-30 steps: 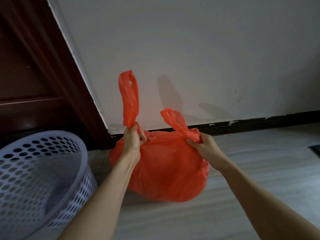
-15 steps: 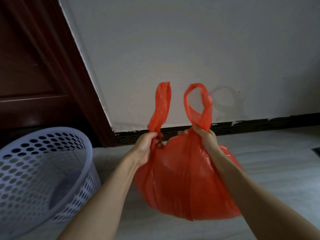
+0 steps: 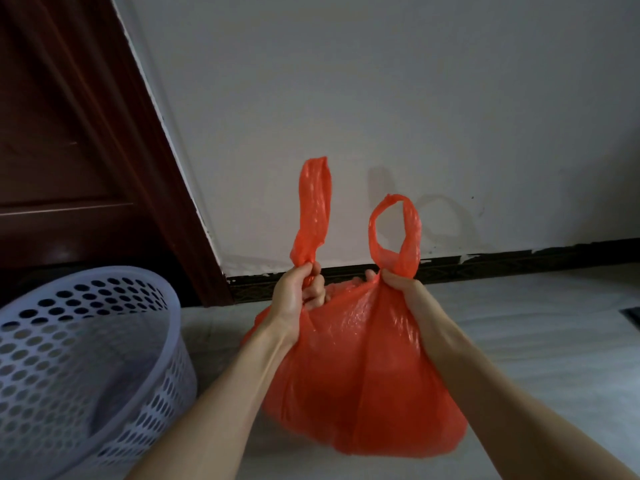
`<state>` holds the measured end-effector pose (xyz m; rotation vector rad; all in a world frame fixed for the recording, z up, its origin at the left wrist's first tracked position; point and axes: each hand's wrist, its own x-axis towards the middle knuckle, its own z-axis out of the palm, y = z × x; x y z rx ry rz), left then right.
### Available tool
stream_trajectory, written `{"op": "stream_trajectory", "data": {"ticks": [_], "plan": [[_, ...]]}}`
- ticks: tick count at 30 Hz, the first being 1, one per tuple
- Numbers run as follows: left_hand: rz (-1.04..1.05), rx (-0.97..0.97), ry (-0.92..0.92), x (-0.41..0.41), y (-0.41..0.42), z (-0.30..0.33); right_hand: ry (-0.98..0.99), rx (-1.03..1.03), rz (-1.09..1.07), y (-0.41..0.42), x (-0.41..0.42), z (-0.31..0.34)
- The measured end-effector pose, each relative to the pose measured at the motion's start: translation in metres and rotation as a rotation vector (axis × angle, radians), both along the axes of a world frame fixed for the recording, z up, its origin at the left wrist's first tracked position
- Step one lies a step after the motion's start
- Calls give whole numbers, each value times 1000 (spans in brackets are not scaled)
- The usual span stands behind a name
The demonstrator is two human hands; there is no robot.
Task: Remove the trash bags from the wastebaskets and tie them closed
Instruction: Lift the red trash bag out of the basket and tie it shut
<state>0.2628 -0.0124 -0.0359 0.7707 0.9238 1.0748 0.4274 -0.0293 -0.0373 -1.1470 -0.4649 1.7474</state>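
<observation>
We now hold the orange trash bag [image 3: 360, 368] lifted, handles spread slightly since 0.5 s ago; left hand [image 3: 298, 292] and right hand [image 3: 401, 285] each pinch one, knot not started.

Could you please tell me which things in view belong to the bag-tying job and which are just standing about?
Part of the job:
- orange trash bag, out of the basket, handles untied
- left hand, gripping one handle
- right hand, gripping the other handle
- white perforated wastebasket, beside the bag

Just there:
- dark wooden door
- white wall
- dark baseboard
</observation>
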Motion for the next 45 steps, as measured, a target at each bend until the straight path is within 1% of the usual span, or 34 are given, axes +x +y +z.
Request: {"op": "stream_trajectory", "data": {"ticks": [3,5,7,10,11,13,16,18,20,21,23,24,27,28,30,32,34,38,41,43,45], "plan": [[-16,-45,-18,4,-4,-1,-160,55,-139,7,-10,-5],[-36,-98,-53,8,-8,-3,-205,74,-217,10,-14,-10],[-32,-147,-79,10,-10,-8,-189,70,-227,8,-15,-14],[44,-198,-87,13,-10,-19,-109,32,-159,0,-11,-14],[74,-207,-109,13,-9,-22,-112,23,-135,-2,-10,-14],[120,-194,-148,13,-10,-27,-230,-1,-74,-4,-8,-18],[131,-194,-218,12,-13,-26,-525,39,1,-6,-11,-24],[130,-183,-171,12,-15,-25,-595,85,-20,-7,-12,-28],[145,-146,4,13,-16,-28,-515,92,-77,-9,-11,-29],[159,-125,90,14,-15,-30,-424,89,-91,-9,-11,-27],[176,-115,167,15,-11,-34,-208,87,-123,-9,-13,-26],[163,-130,173,15,-9,-34,-163,83,-134,-9,-14,-27],[95,-189,102,17,-6,-32,-254,38,-179,-4,-21,-32],[85,-207,57,17,-6,-33,-247,13,-191,-2,-21,-33],[68,-256,9,16,-7,-35,-167,-40,-180,1,-19,-31],[64,-312,15,15,-6,-37,-136,-53,-152,0,-15,-30],[111,-334,7,16,-5,-39,-158,-36,-135,-2,-14,-30],[229,-284,69,18,-4,-47,-242,28,-98,-4,-14,-34],[253,-294,81,19,-4,-47,-195,35,-54,-7,-7,-36],[235,-284,78,19,-6,-44,-133,38,-34,-10,-4,-36],[205,-263,96,19,-7,-41,-129,51,31,-11,-3,-35]]}}
